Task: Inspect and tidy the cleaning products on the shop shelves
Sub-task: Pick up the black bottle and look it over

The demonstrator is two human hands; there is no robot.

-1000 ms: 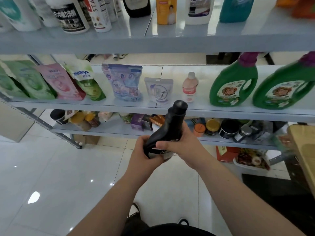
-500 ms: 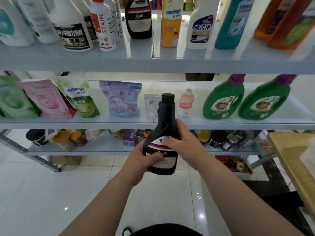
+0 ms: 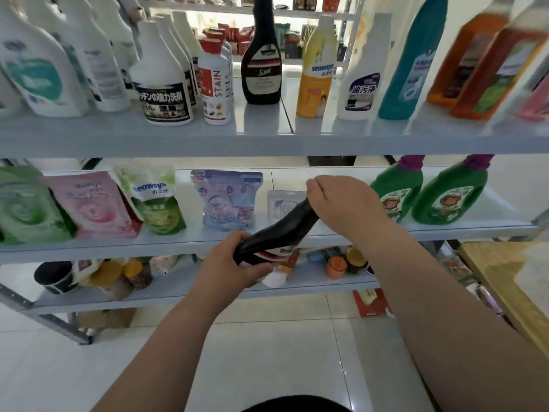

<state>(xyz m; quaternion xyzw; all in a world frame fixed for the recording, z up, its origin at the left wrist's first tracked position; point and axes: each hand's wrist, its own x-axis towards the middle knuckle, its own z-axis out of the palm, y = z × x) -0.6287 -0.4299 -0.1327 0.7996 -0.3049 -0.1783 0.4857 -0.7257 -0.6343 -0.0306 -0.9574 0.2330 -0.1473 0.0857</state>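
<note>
Holding the dark bottle (image 3: 276, 233) tilted before the middle shelf (image 3: 89, 248), we grip its base in our left hand (image 3: 228, 263), its neck in our right hand (image 3: 341, 200). Inspection seems underway; reshelving is not yet done.

Three grey shelf boards are running across my view as I am looking ahead: the top board (image 3: 267, 141), the middle board (image 3: 118, 246) below it, and the lowest board (image 3: 133, 302) under that. A slanted metal brace (image 3: 44, 316) is propping the shelving at my left, and a brown cardboard box (image 3: 104, 318) is sitting on the floor beneath the lowest board. Glossy white floor tiles (image 3: 267, 358) are catching soft reflections. A pale wooden tabletop (image 3: 511, 286) is edging in at my right. Beyond the top board, a second rack (image 3: 297, 11) is standing in bright light.
</note>
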